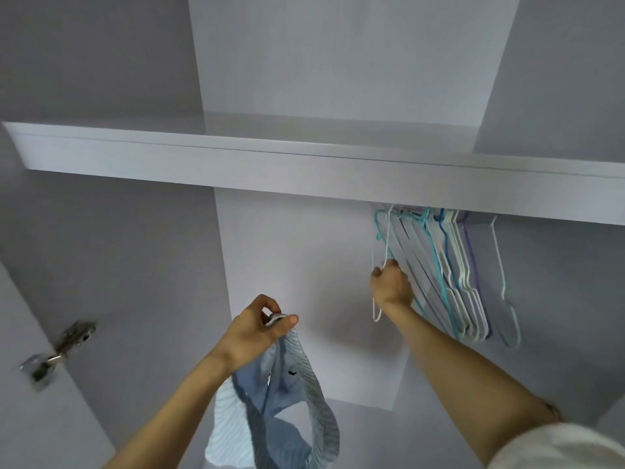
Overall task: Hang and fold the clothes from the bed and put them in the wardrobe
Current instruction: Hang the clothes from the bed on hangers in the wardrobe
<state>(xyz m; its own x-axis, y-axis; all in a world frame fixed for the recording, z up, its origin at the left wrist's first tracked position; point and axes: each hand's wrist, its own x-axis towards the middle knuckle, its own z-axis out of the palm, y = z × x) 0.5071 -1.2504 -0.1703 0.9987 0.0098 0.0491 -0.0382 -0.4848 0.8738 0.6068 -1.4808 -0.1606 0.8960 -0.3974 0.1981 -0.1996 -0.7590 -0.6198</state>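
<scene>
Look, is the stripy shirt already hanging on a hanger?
No, the left hand holds the stripy shirt by its collar, while the right hand grips a white hanger.

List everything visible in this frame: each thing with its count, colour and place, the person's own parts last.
wardrobe shelf: one, white, spanning the frame above the hands
hangers: a bunch, count unclear, white, teal, blue and purple, hanging under the shelf at right
white hanger: one, at the bunch's left edge, gripped by the right hand
striped garment: one, blue and white, dangling from the left hand, lower centre
door hinge: one, metal, on the door at lower left
left hand: pinches the garment's top edge
right hand: holds the white hanger
sleeve: one, white, bottom right corner
</scene>
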